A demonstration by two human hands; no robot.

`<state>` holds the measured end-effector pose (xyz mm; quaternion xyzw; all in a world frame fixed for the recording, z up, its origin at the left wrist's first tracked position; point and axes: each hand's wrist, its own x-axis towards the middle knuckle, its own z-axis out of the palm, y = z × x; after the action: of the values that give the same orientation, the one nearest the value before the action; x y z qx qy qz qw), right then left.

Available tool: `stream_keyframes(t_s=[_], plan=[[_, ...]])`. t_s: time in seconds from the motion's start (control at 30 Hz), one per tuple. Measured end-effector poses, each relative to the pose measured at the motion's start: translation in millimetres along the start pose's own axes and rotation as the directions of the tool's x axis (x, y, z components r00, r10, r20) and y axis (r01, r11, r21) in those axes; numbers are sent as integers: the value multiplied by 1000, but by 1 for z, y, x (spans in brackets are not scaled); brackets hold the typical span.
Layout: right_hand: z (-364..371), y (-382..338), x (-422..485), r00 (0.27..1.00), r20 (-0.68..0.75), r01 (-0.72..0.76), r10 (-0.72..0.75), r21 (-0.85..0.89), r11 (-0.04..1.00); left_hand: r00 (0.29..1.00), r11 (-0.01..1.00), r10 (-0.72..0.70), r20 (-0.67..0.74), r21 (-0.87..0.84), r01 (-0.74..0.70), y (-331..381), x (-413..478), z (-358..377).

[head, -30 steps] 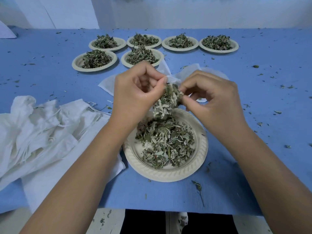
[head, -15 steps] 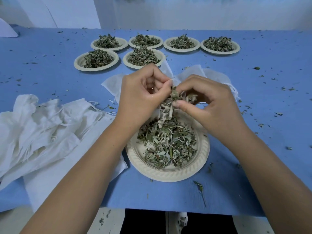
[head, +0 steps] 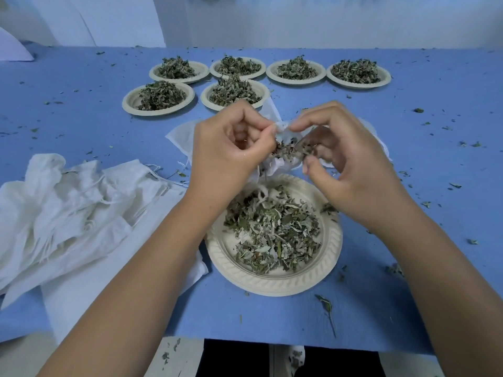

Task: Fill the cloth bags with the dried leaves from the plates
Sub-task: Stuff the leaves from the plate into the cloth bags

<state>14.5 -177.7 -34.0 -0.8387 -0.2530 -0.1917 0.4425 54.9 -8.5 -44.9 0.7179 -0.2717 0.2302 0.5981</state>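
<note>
Blue table [head: 81, 118] — curled left hand [head: 226, 153], right hand [head: 353, 170] pinch cloth bag [head: 283, 163].

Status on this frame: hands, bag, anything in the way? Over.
Left hand and right hand both pinching cloth bag mouth. Bag held above near plate, some dried leaves inside, plenty left on plate. Nothing blocking; six full plates waiting behind.

No legible text, seemingly, anywhere.

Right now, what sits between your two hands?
Head view: a cloth bag, mouth open with dried leaves inside, held at its rim by the left hand and right hand, above the near plate.
</note>
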Motion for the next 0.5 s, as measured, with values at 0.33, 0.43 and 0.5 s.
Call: stream_keyframes(t_s=[0.33, 0.43, 0.5], plan=[[12, 2, -4, 953, -145, 206, -265, -328, 922, 996, 1000, 12, 94, -29, -10, 4, -4, 5], [13, 3, -5, 962, -55, 224, -266, -395, 891, 997, 999, -11, 72, -42, 14, 4, -4, 5], [8, 2, -5, 950, -149, 226, -273, -274, 935, 999, 997, -34, 22, -65, 35, 3, -2, 3]])
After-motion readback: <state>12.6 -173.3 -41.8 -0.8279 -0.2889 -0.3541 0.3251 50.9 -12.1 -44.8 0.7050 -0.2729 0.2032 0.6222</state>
